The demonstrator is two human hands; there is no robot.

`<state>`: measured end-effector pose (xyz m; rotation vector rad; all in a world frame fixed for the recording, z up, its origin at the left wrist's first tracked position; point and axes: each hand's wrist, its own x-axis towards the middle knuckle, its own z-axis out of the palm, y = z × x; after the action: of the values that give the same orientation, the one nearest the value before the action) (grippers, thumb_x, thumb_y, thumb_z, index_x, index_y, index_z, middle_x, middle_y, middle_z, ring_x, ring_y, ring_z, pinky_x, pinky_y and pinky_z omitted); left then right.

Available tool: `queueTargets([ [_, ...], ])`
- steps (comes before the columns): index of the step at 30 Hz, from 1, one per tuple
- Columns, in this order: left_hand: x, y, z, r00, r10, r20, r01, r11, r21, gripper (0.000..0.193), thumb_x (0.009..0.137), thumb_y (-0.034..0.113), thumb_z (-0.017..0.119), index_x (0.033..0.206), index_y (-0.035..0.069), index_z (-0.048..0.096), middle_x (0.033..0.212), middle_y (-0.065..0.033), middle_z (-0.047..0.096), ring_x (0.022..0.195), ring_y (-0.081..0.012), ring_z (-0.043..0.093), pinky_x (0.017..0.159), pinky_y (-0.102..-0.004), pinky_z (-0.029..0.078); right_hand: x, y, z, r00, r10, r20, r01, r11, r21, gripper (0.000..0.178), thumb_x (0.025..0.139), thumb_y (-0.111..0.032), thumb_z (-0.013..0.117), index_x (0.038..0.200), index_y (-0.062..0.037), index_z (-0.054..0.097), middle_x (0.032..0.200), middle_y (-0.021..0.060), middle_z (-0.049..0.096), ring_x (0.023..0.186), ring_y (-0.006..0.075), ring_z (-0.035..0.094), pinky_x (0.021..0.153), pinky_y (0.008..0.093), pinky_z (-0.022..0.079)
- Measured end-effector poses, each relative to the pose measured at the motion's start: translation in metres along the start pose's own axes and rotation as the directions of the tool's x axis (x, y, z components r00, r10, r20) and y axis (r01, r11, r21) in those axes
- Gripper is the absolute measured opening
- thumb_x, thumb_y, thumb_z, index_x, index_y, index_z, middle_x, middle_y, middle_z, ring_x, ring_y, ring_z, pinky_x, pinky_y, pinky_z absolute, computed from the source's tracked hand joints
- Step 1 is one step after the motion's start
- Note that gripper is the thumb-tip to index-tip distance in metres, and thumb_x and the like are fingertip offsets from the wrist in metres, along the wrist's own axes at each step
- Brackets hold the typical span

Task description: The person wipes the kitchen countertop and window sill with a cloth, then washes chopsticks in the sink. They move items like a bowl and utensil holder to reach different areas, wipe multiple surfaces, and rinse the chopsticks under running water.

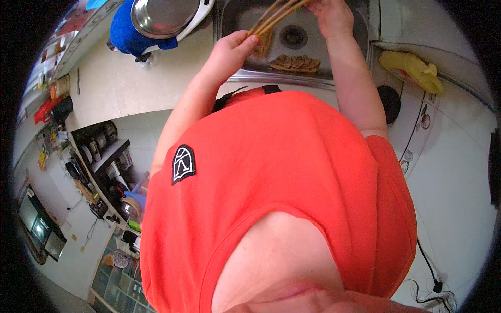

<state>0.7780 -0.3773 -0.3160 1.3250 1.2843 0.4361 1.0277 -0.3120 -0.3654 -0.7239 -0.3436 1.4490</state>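
A bundle of long light-brown chopsticks [282,18] slants over the metal sink [326,78]. My left hand [236,51] is closed round the bundle's lower left end, thumb on top. At the other end, my right hand [333,19] meets the sticks with bent fingers, partly cut off by the upper edge of the picture. Below the chopsticks, a crumpled brown cloth [295,63] lies on the sink floor near the round drain [293,37]. Another brownish piece [264,45] lies beside my left hand, partly hidden by it.
On the pale counter [117,86] to the left stand a shiny round metal pan [166,16] and a bunched blue cloth [125,28]. A yellow plastic bag [409,69] lies right of the sink. Dark shelves [107,156] with kitchenware are at the lower left.
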Motion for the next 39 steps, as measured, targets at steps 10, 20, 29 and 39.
queueTargets([
  [10,-0.01,-0.022,-0.012,0.994,-0.07,-0.086,0.055,0.985,-0.166,0.024,0.097,0.028,0.061,0.105,0.006,0.066,0.073,0.008,0.051,0.065,-0.003,0.041,0.056,-0.0207,0.032,-0.041,0.137,-0.15,0.735,0.632,-0.247,0.159,-0.514,-0.843,0.036,0.081,-0.013,0.062,0.117,-0.0093,0.067,0.121,0.0162,0.065,0.112,0.0344,0.062,0.093,0.0443,0.051],
  [20,-0.002,-0.013,-0.001,0.988,-0.144,0.048,0.152,0.939,-0.307,0.025,0.101,0.03,0.053,0.106,0.008,0.063,0.065,0.0078,0.044,0.053,-0.0027,0.034,0.047,-0.0195,0.024,-0.03,0.069,-0.132,0.871,0.455,-0.185,-0.382,0.39,-0.838,0.06,0.082,-0.036,0.071,0.127,0.0013,0.057,0.124,0.0168,0.063,0.113,0.0289,0.062,0.1,0.0407,0.046],
  [29,0.036,0.03,0.048,0.99,0.077,0.116,-0.031,0.935,-0.353,0.024,0.1,0.025,0.054,0.114,0.006,0.059,0.086,0.0034,0.06,0.066,-0.0065,0.05,0.055,-0.023,0.04,-0.08,0.007,0.026,0.982,0.086,0.17,-0.042,0.968,-0.245,0.033,0.086,-0.016,0.07,0.116,-0.0041,0.063,0.107,0.0057,0.068,0.094,0.0163,0.064,0.086,0.0333,0.052],
  [39,0.033,0.067,0.04,0.992,0.124,0.028,-0.123,0.992,-0.037,0.025,0.101,0.026,0.051,0.102,0.004,0.061,0.073,0.0035,0.052,0.064,-0.0071,0.042,0.055,-0.0247,0.035,-0.022,-0.013,0.064,0.942,-0.332,-0.051,0.305,0.909,-0.285,0.02,0.086,-0.013,0.073,0.1,-0.0011,0.065,0.096,0.0058,0.068,0.086,0.016,0.066,0.077,0.0301,0.054],
])
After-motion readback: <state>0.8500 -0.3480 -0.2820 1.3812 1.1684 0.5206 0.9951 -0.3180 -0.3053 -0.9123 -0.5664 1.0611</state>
